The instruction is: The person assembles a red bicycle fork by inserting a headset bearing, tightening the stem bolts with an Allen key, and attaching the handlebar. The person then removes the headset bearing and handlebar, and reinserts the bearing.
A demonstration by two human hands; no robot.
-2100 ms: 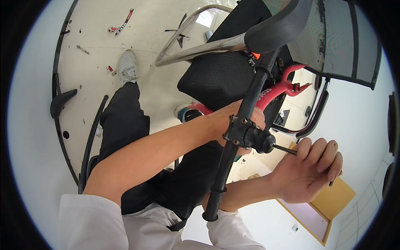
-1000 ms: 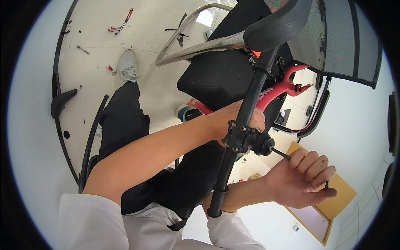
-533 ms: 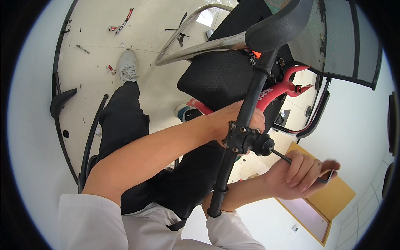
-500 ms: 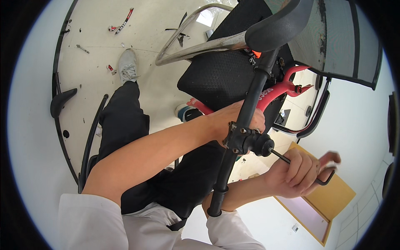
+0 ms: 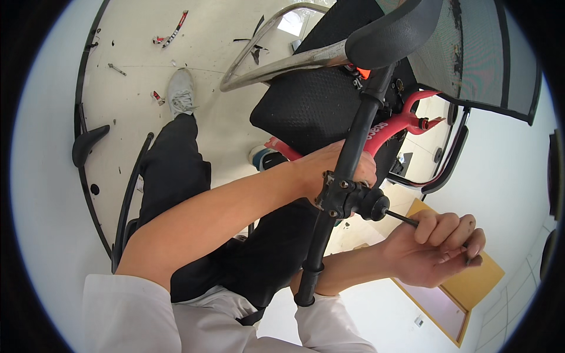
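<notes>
**Hex key seated in the chair armrest post clamp**

The left hand (image 5: 338, 170) wraps closed around the black armrest post (image 5: 344, 176), just above its black clamp (image 5: 347, 199) at the scene's centre. To the right, the right hand (image 5: 435, 247) is curled shut on a thin hex key (image 5: 403, 219), whose tip meets the clamp's round knob. Behind, farther off, sits the black mesh chair seat (image 5: 306, 106) with a red frame piece (image 5: 394, 126).

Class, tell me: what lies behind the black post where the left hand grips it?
The left hand wraps behind the black post, with the black seat beyond. Its fingers are hidden.
</notes>
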